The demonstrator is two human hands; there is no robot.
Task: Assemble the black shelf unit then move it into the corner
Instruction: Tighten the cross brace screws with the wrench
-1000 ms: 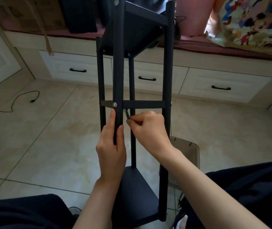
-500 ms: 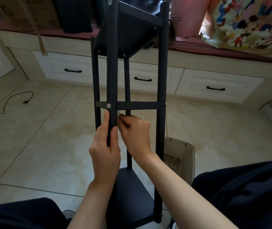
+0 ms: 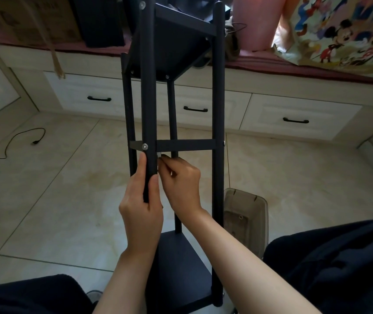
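The black shelf unit (image 3: 217,109) lies tilted away from me, its round posts running up the middle of the view. One shelf panel (image 3: 176,264) is near my lap, another (image 3: 174,48) at the far end. A thin middle panel (image 3: 185,145) crosses the posts, with a silver screw head (image 3: 145,146) on the near post. My left hand (image 3: 143,207) grips that near post just below the screw. My right hand (image 3: 182,180) pinches a small metal hex key (image 3: 159,155) right behind the post, under the middle panel.
A smoky plastic tray (image 3: 244,214) lies on the tiled floor right of the unit. White drawers (image 3: 298,120) under a cushioned bench line the far wall. A black cable (image 3: 22,139) trails on the floor at left. My dark-clothed legs fill the lower corners.
My right hand moved left with the hex key, closer in behind the near post under the middle panel. The left hand kept its grip on the post.
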